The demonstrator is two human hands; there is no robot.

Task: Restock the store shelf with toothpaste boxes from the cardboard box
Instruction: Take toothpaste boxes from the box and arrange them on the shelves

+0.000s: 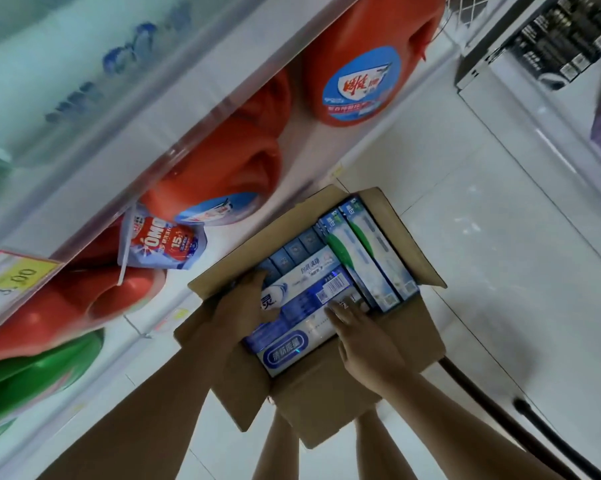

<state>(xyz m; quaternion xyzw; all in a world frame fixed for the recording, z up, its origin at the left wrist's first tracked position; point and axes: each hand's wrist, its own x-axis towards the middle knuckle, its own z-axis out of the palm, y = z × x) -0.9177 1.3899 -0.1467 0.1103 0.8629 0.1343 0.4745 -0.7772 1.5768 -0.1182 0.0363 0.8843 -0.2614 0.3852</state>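
An open cardboard box [413, 327] stands on the white floor, full of toothpaste boxes. A white and blue toothpaste box [309, 277] lies on top in the middle; my left hand [243, 306] grips its left end, thumb curled over its face. My right hand [365, 344] reaches into the carton from the right, fingers lying straight on a blue toothpaste box [302, 306]. A white box with a blue oval label [285, 351] lies nearest me. Two green and white toothpaste boxes [365, 251] fill the far side.
Store shelving [174, 133] runs along the left with orange detergent jugs [358, 64], an OMO pouch [160, 244], a green jug [32, 372] and a yellow price tag [12, 275]. A black bar [493, 396] crosses the floor at lower right. A white cabinet [534, 98] stands at upper right.
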